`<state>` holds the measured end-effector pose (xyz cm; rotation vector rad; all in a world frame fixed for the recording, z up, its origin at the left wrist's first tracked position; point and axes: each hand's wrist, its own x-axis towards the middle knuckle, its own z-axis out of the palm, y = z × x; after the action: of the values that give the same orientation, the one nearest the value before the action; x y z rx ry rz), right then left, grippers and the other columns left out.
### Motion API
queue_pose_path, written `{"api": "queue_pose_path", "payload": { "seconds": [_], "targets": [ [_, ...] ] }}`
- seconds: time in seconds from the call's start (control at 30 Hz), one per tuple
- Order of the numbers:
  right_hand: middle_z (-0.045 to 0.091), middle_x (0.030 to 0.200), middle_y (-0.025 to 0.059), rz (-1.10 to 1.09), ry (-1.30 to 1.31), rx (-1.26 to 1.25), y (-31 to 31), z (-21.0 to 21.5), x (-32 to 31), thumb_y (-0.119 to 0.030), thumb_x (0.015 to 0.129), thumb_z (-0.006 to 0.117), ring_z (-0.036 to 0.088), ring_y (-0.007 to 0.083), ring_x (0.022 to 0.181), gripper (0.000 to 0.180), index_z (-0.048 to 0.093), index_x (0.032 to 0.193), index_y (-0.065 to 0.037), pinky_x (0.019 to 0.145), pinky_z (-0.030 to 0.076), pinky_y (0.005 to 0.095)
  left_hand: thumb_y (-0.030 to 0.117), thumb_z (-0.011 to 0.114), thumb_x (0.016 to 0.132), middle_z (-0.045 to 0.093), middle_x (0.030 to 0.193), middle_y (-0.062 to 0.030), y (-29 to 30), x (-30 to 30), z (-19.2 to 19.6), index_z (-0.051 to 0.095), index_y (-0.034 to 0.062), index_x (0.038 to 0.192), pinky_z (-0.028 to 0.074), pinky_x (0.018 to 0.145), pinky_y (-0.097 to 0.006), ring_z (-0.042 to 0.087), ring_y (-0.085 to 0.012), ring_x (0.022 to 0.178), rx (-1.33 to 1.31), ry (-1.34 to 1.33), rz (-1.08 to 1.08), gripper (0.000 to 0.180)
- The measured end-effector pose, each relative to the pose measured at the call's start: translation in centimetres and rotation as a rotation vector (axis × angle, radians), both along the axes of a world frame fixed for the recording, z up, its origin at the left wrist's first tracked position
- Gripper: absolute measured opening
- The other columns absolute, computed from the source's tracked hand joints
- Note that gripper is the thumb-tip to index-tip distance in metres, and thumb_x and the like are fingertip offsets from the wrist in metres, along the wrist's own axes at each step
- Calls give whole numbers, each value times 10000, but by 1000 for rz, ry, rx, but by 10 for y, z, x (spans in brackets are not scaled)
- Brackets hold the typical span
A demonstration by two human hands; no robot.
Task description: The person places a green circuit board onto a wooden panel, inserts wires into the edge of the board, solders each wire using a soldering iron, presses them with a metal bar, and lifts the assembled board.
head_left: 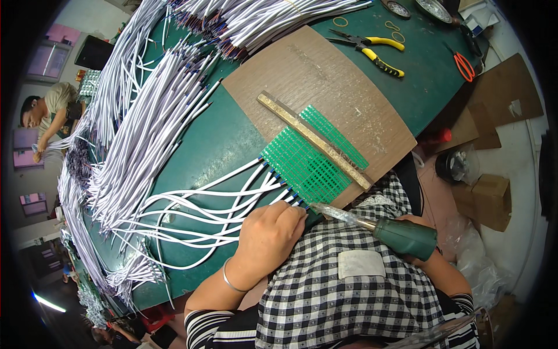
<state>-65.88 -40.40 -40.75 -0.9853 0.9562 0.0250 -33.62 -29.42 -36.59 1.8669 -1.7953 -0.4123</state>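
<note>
White wire ends [290, 196] sit pinched under the left hand [272, 235], fingers curled down on them at the near edge of the green circuit-board panel [303, 161]; right hand [427, 256] is mostly hidden, wrapped around the green handle of a soldering iron [372, 224] whose tip points at that same edge. A row of white wires [232, 195] is already lined up along the panel's near-left edge, blue tips touching it, so that side looks well filled; whether each joint is soldered is too small to tell. Panel lies on a brown board [325, 87] under a metal bar [314, 139] that crosses it. Panel's far strip beyond the bar shows no wires. Big heaps of loose white wires [145, 116] cover the green table [221, 145], so plenty looks left. Yellow-handled pliers [378, 49] and orange scissors [464, 65] lie far off, untouched. Another person [49, 116] works at the left rim
</note>
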Motion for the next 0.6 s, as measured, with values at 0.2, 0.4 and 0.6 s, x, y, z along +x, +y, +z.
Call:
{"api": "queue_pose_path", "payload": {
  "seconds": [0.2, 0.4, 0.6],
  "targets": [
    [670, 973, 160, 205, -345, -886, 6, -21, 4, -376, 865, 625, 685, 212, 798, 523, 515, 1140, 55, 672, 568, 287, 34, 712, 713, 555, 664, -80, -3, 0, 3, 624, 46, 793, 456, 506, -359, 570, -261, 570, 9, 5, 0, 120],
    [642, 977, 281, 286, -367, -757, 8, -51, -19, -256, 927, 409, 689, 315, 671, 442, 487, 1214, 71, 490, 579, 402, 79, 683, 741, 537, 695, -82, -2, 1, 2, 596, 52, 778, 476, 547, -358, 577, -254, 603, 17, -14, -24, 98],
    [644, 948, 215, 320, -363, -1128, 0, -33, 4, -208, 806, 575, 682, 299, 700, 415, 516, 1142, 28, 555, 563, 388, 25, 707, 704, 549, 678, -74, -2, 1, -1, 605, 53, 795, 458, 516, -357, 574, -254, 591, -4, -8, -23, 139]
  ]
}}
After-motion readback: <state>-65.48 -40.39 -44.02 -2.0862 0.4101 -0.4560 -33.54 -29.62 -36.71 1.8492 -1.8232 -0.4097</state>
